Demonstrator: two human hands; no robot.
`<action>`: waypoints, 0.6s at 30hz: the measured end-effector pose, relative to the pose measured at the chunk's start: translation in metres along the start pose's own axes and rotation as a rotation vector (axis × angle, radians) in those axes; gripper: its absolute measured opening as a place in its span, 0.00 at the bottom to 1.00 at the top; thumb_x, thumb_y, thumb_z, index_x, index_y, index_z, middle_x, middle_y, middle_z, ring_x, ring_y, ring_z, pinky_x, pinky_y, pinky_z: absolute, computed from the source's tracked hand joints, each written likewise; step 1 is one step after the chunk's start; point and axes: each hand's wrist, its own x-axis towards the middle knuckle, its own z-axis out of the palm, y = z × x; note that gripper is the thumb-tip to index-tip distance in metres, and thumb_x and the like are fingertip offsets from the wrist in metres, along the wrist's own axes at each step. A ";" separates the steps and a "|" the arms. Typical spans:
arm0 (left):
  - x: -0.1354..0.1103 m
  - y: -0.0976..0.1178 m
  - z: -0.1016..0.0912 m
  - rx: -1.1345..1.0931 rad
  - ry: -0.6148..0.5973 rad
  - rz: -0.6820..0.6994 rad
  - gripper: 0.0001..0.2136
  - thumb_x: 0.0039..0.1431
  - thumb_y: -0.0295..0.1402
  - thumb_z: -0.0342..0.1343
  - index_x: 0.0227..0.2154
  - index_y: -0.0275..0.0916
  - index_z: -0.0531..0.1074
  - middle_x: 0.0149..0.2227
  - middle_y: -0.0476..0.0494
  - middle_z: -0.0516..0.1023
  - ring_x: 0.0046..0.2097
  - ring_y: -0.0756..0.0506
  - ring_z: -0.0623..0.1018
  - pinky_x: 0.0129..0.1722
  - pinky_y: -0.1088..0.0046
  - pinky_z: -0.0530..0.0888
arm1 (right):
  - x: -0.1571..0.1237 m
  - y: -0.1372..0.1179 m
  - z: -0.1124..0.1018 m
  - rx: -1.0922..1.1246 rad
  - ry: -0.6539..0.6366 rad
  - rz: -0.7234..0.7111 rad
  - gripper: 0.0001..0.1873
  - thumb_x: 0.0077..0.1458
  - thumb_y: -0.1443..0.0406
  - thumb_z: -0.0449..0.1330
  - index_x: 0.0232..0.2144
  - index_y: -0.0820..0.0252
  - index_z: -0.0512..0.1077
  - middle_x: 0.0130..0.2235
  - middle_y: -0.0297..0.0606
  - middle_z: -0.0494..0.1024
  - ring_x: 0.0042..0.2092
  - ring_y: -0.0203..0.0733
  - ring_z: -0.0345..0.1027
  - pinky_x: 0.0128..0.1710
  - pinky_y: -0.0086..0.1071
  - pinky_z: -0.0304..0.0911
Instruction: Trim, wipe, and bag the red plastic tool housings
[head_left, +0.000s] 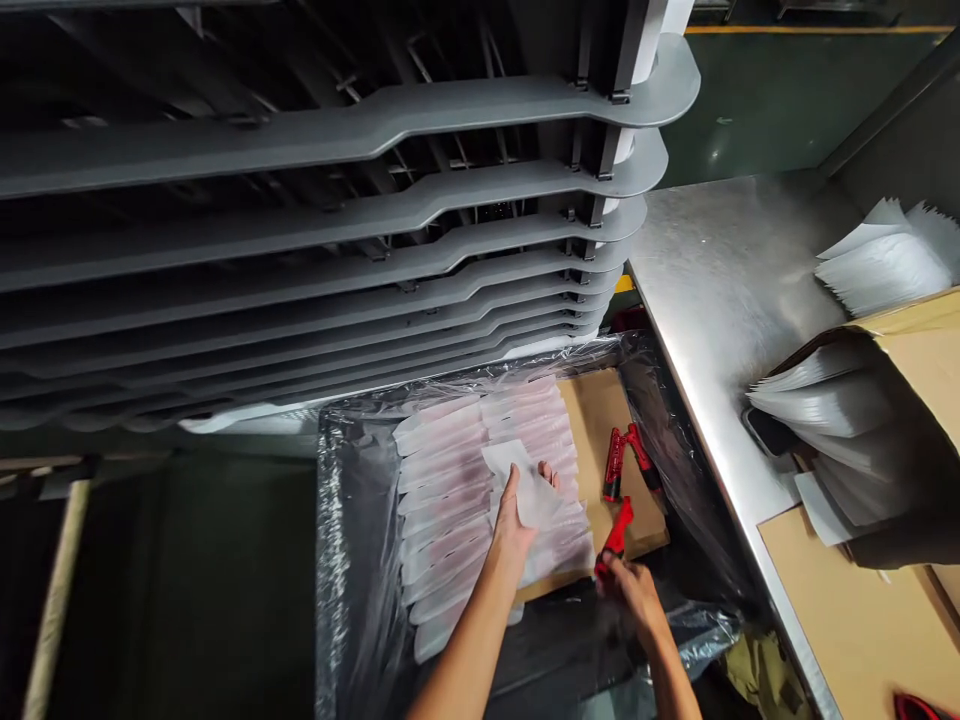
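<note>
My left hand [516, 515] grips a thin white translucent bag [534, 490] above the rows of wrapped pieces. My right hand [636, 588], fingers closed, holds the lower end of a red and black handle-shaped part [618, 530]. Two similar parts lie just beyond it on a brown cardboard sheet, a left one [613, 465] and a right one [643, 455]. Left of these, several pieces in whitish bags [442, 490] are laid side by side in rows, reddish colour showing through. All of this sits inside a box lined with black plastic film [345, 560].
Grey stacked racks [480, 190] overhang the box's far side. Along the right runs a metal table [701, 300] bearing a stack of white bags [885, 260], an open carton [915, 350] of more bags and a cardboard sheet [832, 590]. A red item [915, 705] shows at bottom right.
</note>
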 end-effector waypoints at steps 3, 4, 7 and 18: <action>0.003 -0.006 0.001 0.026 -0.013 -0.020 0.07 0.61 0.29 0.52 0.37 0.36 0.74 0.32 0.41 0.83 0.34 0.43 0.83 0.51 0.59 0.76 | -0.056 0.001 -0.002 0.049 -0.103 -0.174 0.38 0.42 0.32 0.59 0.31 0.60 0.75 0.34 0.39 0.80 0.39 0.48 0.75 0.38 0.35 0.69; 0.003 -0.009 0.000 0.044 -0.013 -0.038 0.09 0.59 0.27 0.52 0.39 0.35 0.75 0.33 0.39 0.83 0.35 0.41 0.83 0.51 0.56 0.76 | -0.067 -0.002 -0.003 0.056 -0.119 -0.222 0.39 0.42 0.31 0.57 0.35 0.59 0.75 0.37 0.40 0.80 0.41 0.48 0.75 0.39 0.34 0.69; 0.001 -0.015 -0.005 0.098 -0.007 -0.086 0.16 0.51 0.22 0.50 0.43 0.30 0.74 0.35 0.33 0.83 0.37 0.37 0.84 0.51 0.50 0.75 | -0.063 -0.020 -0.007 0.015 -0.095 -0.294 0.39 0.49 0.33 0.53 0.46 0.57 0.73 0.44 0.41 0.80 0.47 0.48 0.74 0.42 0.34 0.69; 0.007 -0.003 -0.007 0.196 0.039 -0.003 0.06 0.52 0.27 0.51 0.29 0.35 0.72 0.26 0.42 0.79 0.30 0.44 0.80 0.42 0.59 0.79 | 0.045 -0.093 -0.005 -0.524 0.077 -0.304 0.16 0.65 0.57 0.57 0.48 0.62 0.71 0.45 0.41 0.77 0.44 0.42 0.74 0.46 0.42 0.70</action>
